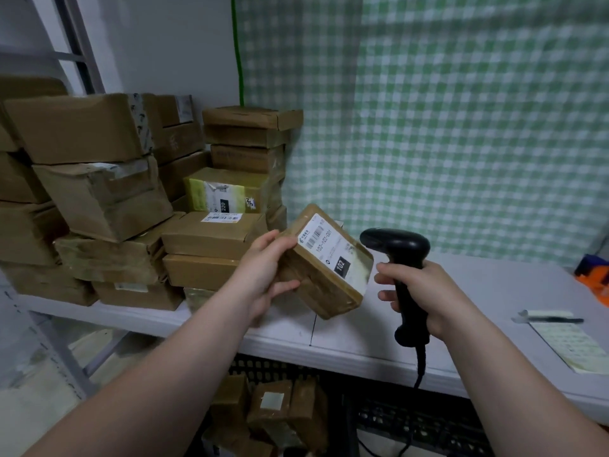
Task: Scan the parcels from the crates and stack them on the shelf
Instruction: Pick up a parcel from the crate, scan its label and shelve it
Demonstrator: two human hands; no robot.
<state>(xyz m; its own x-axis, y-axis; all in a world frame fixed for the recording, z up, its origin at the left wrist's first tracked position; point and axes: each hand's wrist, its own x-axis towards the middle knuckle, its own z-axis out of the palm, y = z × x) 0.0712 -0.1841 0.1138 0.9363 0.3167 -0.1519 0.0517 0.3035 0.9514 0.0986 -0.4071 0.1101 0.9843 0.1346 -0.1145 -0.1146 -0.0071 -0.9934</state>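
The left hand (263, 275) grips a flat brown parcel (324, 268), tilted above the table (346, 338); its white label reads 102-102-001, with a black 102 tag. Just beside it, right hand (425, 298) fingers (384, 270) wrap a black scanner (400, 255).

We count two hands, the left hand (263, 275) and the right hand (425, 291), one raised parcel (326, 262), one scanner (402, 258), one notepad (570, 341) and one pen (557, 320). The stacked parcels (102, 196) number roughly twenty, some hidden. Three loose parcels (273, 407) show below the table (362, 344).
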